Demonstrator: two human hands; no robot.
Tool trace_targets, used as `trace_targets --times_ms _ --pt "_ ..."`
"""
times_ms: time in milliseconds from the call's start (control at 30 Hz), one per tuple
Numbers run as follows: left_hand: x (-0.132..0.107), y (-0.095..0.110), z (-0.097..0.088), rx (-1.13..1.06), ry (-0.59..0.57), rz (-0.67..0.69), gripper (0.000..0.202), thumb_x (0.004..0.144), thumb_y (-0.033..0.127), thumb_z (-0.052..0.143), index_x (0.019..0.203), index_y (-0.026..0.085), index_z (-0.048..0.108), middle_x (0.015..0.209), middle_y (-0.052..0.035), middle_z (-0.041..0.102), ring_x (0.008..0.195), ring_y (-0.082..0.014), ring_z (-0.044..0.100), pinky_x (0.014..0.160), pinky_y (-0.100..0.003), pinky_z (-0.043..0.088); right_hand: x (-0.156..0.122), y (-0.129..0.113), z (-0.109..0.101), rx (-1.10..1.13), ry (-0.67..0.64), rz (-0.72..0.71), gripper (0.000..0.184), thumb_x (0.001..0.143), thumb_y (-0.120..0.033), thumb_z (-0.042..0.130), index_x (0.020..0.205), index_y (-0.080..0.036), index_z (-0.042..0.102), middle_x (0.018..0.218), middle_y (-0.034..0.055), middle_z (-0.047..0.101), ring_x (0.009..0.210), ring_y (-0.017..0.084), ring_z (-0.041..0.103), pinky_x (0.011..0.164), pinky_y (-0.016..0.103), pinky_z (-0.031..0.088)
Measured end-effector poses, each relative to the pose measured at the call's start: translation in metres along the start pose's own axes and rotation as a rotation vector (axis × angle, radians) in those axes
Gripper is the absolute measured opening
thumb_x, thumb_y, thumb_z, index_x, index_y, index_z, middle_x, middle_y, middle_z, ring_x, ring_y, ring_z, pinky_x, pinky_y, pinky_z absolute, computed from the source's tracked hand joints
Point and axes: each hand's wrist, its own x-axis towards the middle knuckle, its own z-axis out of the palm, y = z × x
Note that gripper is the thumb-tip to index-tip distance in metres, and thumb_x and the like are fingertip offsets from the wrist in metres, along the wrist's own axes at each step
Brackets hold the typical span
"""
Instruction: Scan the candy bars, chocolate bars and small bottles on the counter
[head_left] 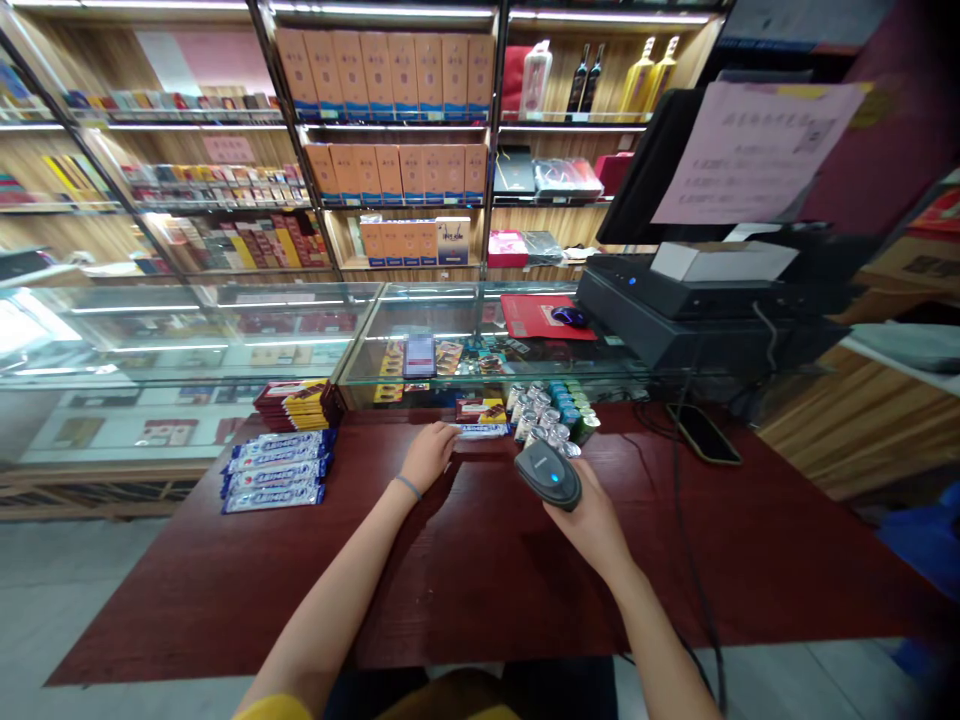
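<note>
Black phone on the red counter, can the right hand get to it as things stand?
Probably yes. The right hand grips a handheld barcode scanner, but the black phone lies just to its right, with only a thin black cable between them.

A retail shop's checkout, probably selling liquor and cigarettes: stocked shelves [405, 206] at twelve o'clock, glass display case [225, 340] at ten, cash register [675, 310] at two, barcode scanner [547, 475] in hand

Gap between the wafer packets [274, 472] and silver cans [540, 415] on the red counter [480, 600], left hand [427, 458] within it; glass display case [480, 340] blocks the way forward; cable [679, 480] of the handheld scanner [547, 475] trails right of the right hand [589, 520].
</note>
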Motion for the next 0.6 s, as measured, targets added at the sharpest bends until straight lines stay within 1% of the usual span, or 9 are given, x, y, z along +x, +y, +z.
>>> trace_targets --times_ms 67,100,200,267,333,433,500,600 --pt "-0.011 -0.005 -0.009 -0.208 0.02 -0.135 0.024 0.097 0.029 0.051 0.109 0.019 0.07 0.106 -0.0089 0.072 0.098 -0.0228 0.066 0.09 -0.035 0.05 0.0 -0.002 0.002 0.014 0.007 -0.014 0.04 0.078 -0.027 0.062 0.117 -0.024 0.057 0.114 0.0086 0.059 0.1 0.025 0.066 0.09 0.036 0.054" --pt "-0.017 -0.007 -0.013 -0.336 0.005 -0.222 0.026 0.096 0.032 0.053 0.11 0.019 0.07 0.102 -0.0081 0.073 0.093 -0.0223 0.068 0.086 -0.034 0.051 0.0 -0.003 0.003 0.02 0.009 -0.022 0.039 0.079 -0.028 0.062 0.117 -0.023 0.057 0.115 0.0087 0.059 0.101 0.025 0.066 0.089 0.036 0.054" --pt "-0.034 -0.015 -0.024 -0.77 -0.101 -0.467 0.038 0.092 0.043 0.058 0.118 0.017 0.068 0.092 -0.0074 0.075 0.081 -0.0209 0.071 0.073 -0.032 0.055 0.002 -0.009 0.009 0.028 -0.001 -0.036 0.034 0.082 -0.029 0.061 0.115 -0.023 0.057 0.115 0.009 0.059 0.102 0.024 0.065 0.088 0.034 0.053" --pt "-0.042 -0.018 -0.028 -0.984 -0.144 -0.572 0.047 0.087 0.047 0.065 0.121 0.015 0.067 0.093 -0.0088 0.076 0.081 -0.0206 0.071 0.07 -0.03 0.056 0.004 -0.014 0.015 0.03 -0.017 -0.036 0.032 0.082 -0.029 0.061 0.113 -0.022 0.057 0.113 0.0086 0.059 0.102 0.024 0.065 0.089 0.035 0.053" --pt "-0.045 -0.02 -0.03 -1.08 -0.143 -0.632 0.051 0.082 0.048 0.072 0.119 0.013 0.068 0.094 -0.01 0.076 0.082 -0.0198 0.071 0.069 -0.028 0.057 0.005 -0.02 0.022 0.033 -0.046 -0.04 0.034 0.081 -0.027 0.061 0.113 -0.023 0.057 0.112 0.0081 0.058 0.102 0.024 0.064 0.09 0.035 0.053" --pt "-0.046 -0.019 -0.032 -1.122 -0.127 -0.691 0.053 0.076 0.048 0.078 0.114 0.012 0.071 0.09 -0.0103 0.075 0.077 -0.018 0.071 0.064 -0.026 0.056 0.005 -0.029 0.033 0.028 -0.113 -0.047 0.037 0.079 -0.026 0.06 0.116 -0.024 0.056 0.113 0.0073 0.058 0.1 0.024 0.065 0.088 0.035 0.053" --pt "-0.045 -0.018 -0.032 -1.139 -0.12 -0.699 0.054 0.074 0.048 0.079 0.111 0.01 0.071 0.085 -0.0101 0.074 0.072 -0.0167 0.07 0.061 -0.024 0.055 0.004 -0.034 0.037 0.016 -0.148 -0.053 0.035 0.078 -0.025 0.06 0.113 -0.024 0.055 0.112 0.0066 0.058 0.099 0.023 0.066 0.086 0.034 0.053" --pt "-0.045 -0.016 -0.032 -1.163 -0.11 -0.692 0.054 0.073 0.049 0.08 0.108 0.009 0.071 0.081 -0.0093 0.074 0.068 -0.0151 0.068 0.06 -0.024 0.055 0.004 -0.039 0.04 -0.005 -0.156 -0.051 0.033 0.078 -0.025 0.059 0.111 -0.025 0.055 0.111 0.0057 0.058 0.098 0.023 0.066 0.083 0.033 0.053"
